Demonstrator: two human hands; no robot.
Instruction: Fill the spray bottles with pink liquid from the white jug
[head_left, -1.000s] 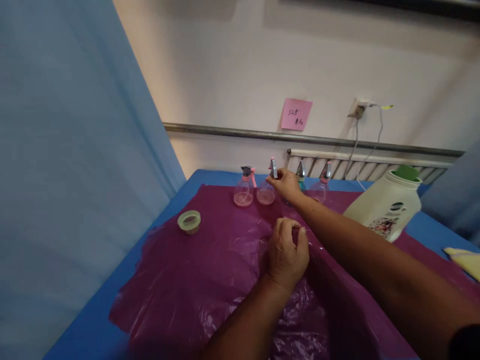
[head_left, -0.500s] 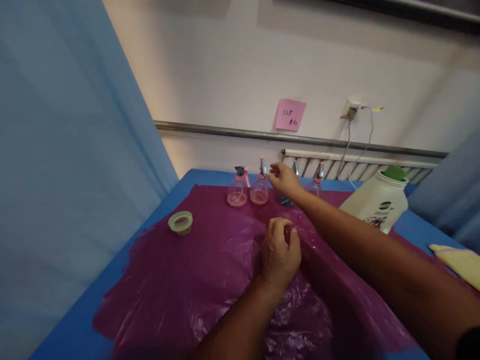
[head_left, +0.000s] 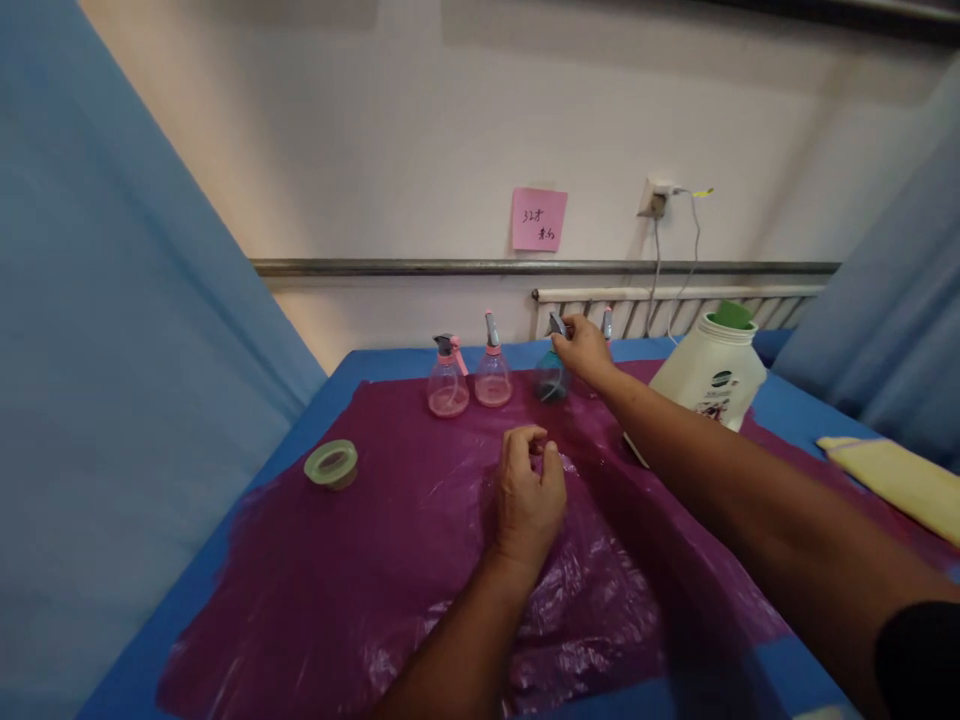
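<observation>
Head view: the right hand (head_left: pixel 585 350) has thumb and forefinger pinched on the grey head of the teal bottle (head_left: pixel 552 376), a small clear spray bottle, upright, with dark liquid low inside; whether its base is off the purple sheet (head_left: pixel 405 520) I cannot tell. It should be light and a little bottom-heavy, its thin plastic body likely smooth and apt to give if squeezed; the neck just under the head looks the surest hold, clear of the trigger. Nearer the viewer than the teal bottle, the left hand (head_left: pixel 529 495) has loosely curled fingers, the thumb apart from them, nothing visible between; contact with the sheet is unclear. Left of the teal bottle stand two pink bottles (head_left: pixel 448 388) (head_left: pixel 493 378), pink liquid low in each; just right of it, another spray bottle (head_left: pixel 607 326) is mostly hidden by the right hand. Farther right of the teal bottle are a cream jug (head_left: pixel 709 365) and, beyond, a yellow cloth (head_left: pixel 892 480); well to its left and nearer, a pale green tub (head_left: pixel 332 466).
</observation>
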